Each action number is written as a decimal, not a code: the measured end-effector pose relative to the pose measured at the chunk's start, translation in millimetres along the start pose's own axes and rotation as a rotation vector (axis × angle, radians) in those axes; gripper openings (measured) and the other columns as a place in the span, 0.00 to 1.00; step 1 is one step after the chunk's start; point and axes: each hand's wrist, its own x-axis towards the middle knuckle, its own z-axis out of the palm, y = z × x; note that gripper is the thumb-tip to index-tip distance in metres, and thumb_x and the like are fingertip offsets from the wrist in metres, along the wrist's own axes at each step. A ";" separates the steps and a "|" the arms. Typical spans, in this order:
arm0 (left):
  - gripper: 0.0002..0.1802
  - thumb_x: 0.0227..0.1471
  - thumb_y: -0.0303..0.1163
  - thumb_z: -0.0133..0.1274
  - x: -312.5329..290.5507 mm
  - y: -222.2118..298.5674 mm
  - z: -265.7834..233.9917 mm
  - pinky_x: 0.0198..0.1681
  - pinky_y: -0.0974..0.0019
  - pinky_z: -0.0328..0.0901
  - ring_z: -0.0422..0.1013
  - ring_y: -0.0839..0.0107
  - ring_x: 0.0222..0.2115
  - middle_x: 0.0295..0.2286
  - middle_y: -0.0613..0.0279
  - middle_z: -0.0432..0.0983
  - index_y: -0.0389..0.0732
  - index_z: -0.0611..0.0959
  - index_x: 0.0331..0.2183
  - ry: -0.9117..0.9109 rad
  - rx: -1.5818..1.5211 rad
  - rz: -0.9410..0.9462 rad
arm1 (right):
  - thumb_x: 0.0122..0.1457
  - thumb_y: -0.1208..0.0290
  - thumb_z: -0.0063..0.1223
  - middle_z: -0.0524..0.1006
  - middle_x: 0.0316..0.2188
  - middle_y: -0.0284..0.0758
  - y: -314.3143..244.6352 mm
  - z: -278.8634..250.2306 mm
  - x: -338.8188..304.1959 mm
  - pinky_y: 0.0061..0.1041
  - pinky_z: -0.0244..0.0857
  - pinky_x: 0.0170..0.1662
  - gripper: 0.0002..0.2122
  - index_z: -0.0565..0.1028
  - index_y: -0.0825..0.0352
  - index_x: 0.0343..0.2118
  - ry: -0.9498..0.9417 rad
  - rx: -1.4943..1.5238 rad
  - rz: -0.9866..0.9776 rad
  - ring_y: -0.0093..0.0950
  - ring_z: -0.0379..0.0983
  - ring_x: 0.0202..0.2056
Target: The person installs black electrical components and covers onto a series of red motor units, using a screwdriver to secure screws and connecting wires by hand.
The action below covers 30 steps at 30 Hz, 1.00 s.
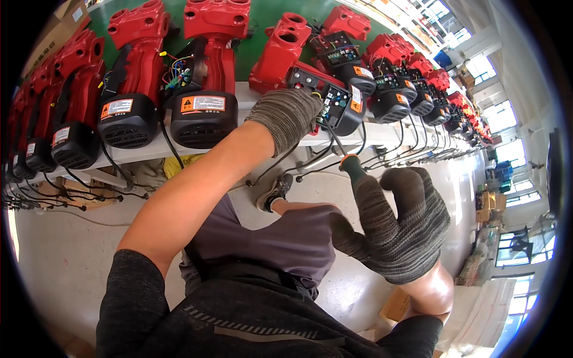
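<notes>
A red machine [278, 52] with an opened black control box [338, 111] lies in front of me; circuit parts and wires show inside the box. My left hand [286, 116], in a grey-brown knit glove, is on the box's near left side with its fingers closed at the wires. What they pinch is hidden. My right hand [400, 224], gloved alike, holds a screwdriver [353, 167] with a green and orange handle. Its shaft points up and left to the box's near edge; I cannot tell whether the tip sits in a screw.
Similar red machines with black motor ends [205, 122] line the white bench [245, 131] on both sides, several with wires exposed. Black cables [170, 143] hang off the front edge. Below me are my leg and shoe [274, 194]. Cardboard boxes [492, 206] stand at the right.
</notes>
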 end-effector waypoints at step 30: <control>0.06 0.51 0.31 0.56 4.0 0.7 6.4 0.39 0.52 0.70 0.75 0.53 0.36 0.29 0.53 0.78 0.40 0.79 0.33 -0.020 -0.042 -0.018 | 0.41 0.78 0.64 0.68 0.22 0.32 1.5 -7.7 8.0 0.30 0.61 0.20 0.16 0.78 0.64 0.36 -0.120 0.009 -0.058 0.33 0.70 0.22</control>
